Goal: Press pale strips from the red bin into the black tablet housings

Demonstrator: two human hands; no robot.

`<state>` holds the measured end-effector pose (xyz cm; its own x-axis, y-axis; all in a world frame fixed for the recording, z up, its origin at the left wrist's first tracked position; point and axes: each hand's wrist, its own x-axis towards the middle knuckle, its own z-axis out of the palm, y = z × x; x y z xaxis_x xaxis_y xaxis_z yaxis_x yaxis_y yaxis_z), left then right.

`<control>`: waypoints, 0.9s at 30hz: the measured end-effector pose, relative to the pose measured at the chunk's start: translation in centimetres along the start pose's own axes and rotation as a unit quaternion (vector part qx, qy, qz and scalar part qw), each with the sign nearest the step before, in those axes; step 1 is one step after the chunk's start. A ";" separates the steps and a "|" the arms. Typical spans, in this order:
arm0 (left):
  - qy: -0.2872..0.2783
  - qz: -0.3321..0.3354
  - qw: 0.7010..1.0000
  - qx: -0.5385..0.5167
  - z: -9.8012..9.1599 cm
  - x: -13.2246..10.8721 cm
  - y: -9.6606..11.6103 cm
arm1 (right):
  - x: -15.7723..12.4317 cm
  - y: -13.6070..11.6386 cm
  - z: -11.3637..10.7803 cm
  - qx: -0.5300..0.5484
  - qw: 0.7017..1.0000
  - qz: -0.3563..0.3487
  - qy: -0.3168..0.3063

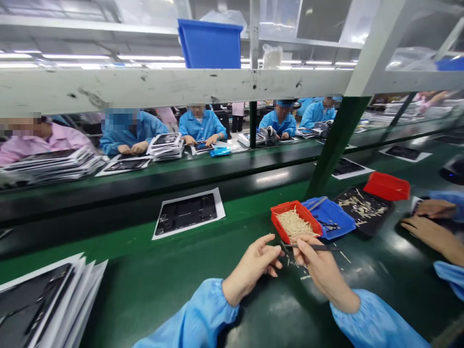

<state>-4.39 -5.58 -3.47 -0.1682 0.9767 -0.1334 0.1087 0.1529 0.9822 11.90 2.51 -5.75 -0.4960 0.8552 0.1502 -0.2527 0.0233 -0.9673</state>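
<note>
My right hand (322, 266) grips a pair of dark tweezers (326, 247), held level with the tips toward the left. Close to those tips is my left hand (252, 266), its fingers bent but apart; I make out nothing held in it. Just beyond both hands sits a red bin (277, 226) heaped with thin cream-coloured strips (295, 222). A blue bin (346, 223) with small dark pieces and a flat grey tool adjoins it. Several loose strips (344, 256) lie on the green table (163, 290) by my right hand.
A black tray (369, 229) with scattered strips and another red bin (387, 186) stand right, near a co-worker's hands (431, 227). A dark panel on white sheet (188, 212) lies ahead. Stacked panels (47, 299) fill the left. A green post (335, 145) rises ahead.
</note>
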 end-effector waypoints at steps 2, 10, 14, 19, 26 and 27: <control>0.021 -0.001 0.992 0.124 -3.0 0.6 0.0 | 0.1 -0.2 -0.3 0.015 1.000 0.003 0.015; 0.198 -0.110 0.795 0.562 -18.6 0.9 -1.7 | 0.5 -0.1 -0.4 0.018 1.000 0.000 0.011; 0.171 -0.113 0.717 0.666 -22.0 0.5 -2.1 | 0.8 0.3 -0.6 0.015 1.000 -0.004 0.014; 0.200 -0.047 0.662 0.720 -20.3 -0.9 -1.5 | 0.7 0.3 -0.9 0.049 0.999 0.012 0.016; 0.156 0.087 0.667 0.723 -9.7 -10.2 -1.9 | -0.2 -1.7 -0.6 0.072 0.995 0.068 -0.009; 0.146 0.153 0.662 0.719 -8.3 -12.0 -2.6 | -0.3 -2.0 -0.5 0.067 0.995 0.075 -0.015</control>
<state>-10.81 -18.99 -3.34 -0.0825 0.9563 0.2804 0.9663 0.1456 -0.2122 13.02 2.45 -3.95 -0.5604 0.8281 0.0144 -0.2809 -0.1736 -0.9439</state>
